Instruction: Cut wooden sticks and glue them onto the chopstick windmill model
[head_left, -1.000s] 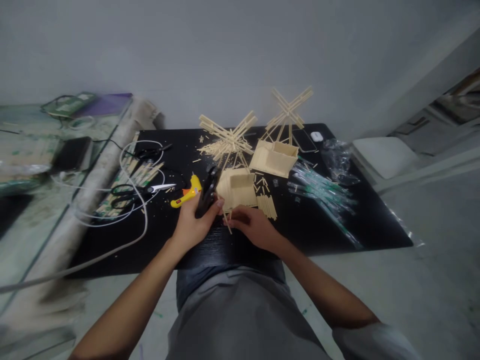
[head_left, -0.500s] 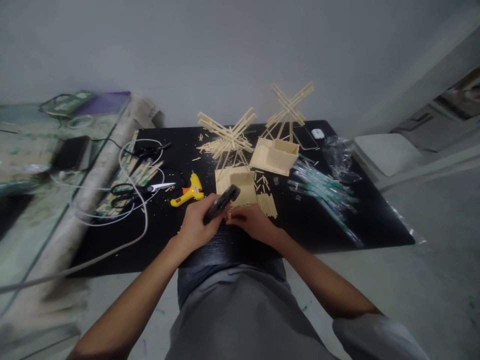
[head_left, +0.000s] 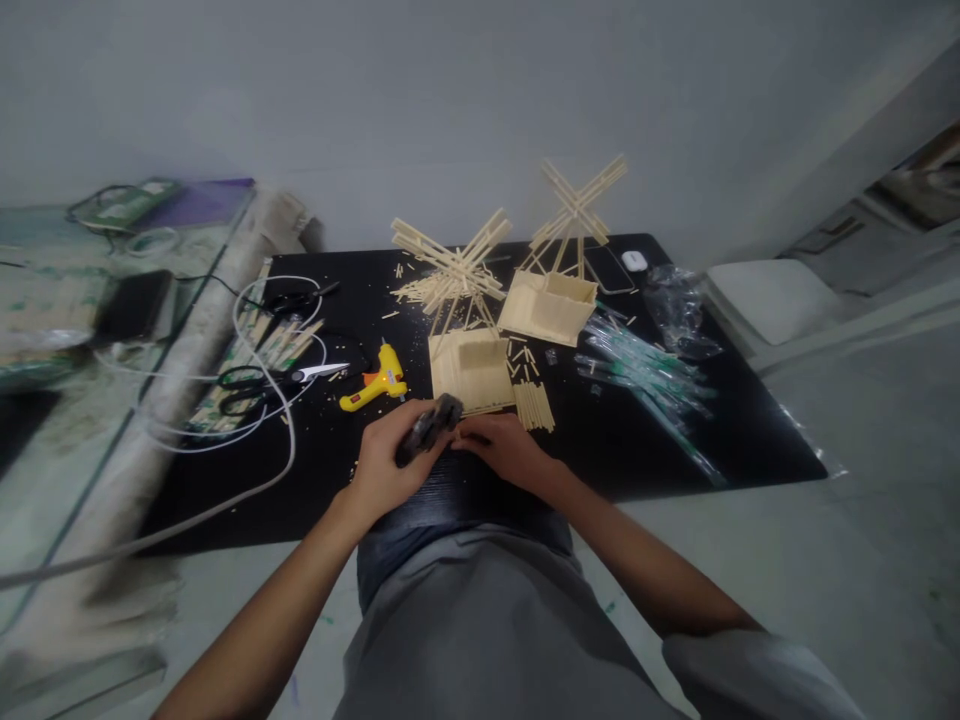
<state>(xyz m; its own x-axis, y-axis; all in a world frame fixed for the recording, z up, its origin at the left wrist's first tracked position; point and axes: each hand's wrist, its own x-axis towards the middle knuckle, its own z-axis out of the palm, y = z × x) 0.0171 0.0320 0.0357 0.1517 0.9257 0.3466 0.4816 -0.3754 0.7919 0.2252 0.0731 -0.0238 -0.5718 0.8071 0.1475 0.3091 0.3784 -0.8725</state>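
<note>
My left hand [head_left: 388,450] is wrapped round a black hand tool [head_left: 429,430]; its exact kind is blurred. My right hand [head_left: 504,448] sits close beside it, fingertips pinched near a small pale piece of stick [head_left: 459,436], mostly hidden by the fingers. Just beyond both hands is a wooden stick model [head_left: 469,370], with a flat base, a low box on it and crossed sticks [head_left: 454,262] rising behind. A row of short cut sticks [head_left: 534,405] lies right of the base, near my right hand.
A yellow glue gun [head_left: 379,380] lies left, near scissors [head_left: 300,375] and a looping white cable [head_left: 289,430]. A second stick model [head_left: 551,305] stands behind right. Plastic-wrapped sticks [head_left: 645,365] spread over the right of the black table [head_left: 757,440].
The black tool in my left hand has dipped lower and toward me, uncovering more of the model's base. My right hand stays almost in place.
</note>
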